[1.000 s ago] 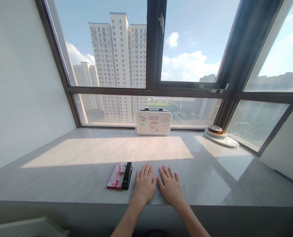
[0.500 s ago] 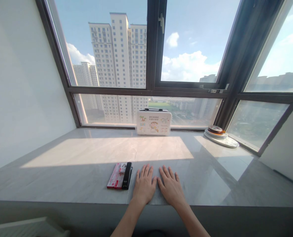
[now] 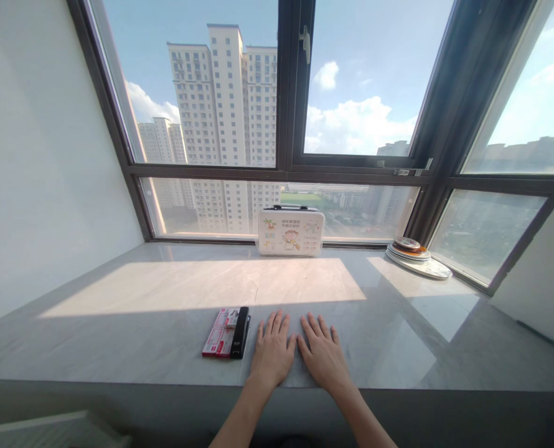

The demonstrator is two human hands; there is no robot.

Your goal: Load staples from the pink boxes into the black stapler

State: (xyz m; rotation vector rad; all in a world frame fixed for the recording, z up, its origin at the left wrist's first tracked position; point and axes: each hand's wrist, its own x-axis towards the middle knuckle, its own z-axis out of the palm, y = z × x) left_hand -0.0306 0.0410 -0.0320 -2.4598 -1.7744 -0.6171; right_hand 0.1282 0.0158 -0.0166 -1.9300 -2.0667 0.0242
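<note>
My left hand [image 3: 273,348] lies flat, palm down, on the grey marble sill [image 3: 155,348], its fingers stretched toward the window. Beside it my right hand [image 3: 322,348] rests the same way, and the two thumbs nearly meet. Neither hand holds anything. Just left of my left hand, without contact, lies a black stapler [image 3: 240,333]. Against the stapler's left side are several small red-and-white boxes [image 3: 218,336], laid close together; a little picture shows on the upper one, but the print is too small to read.
A white case [image 3: 291,233] with cartoon prints and a dark handle stands upright against the window [image 3: 352,211]. Stacked plate-like discs [image 3: 412,252] sit in the far right corner. White walls [image 3: 38,155] bound the sill, and a pale slatted object [image 3: 48,429] is below its front edge.
</note>
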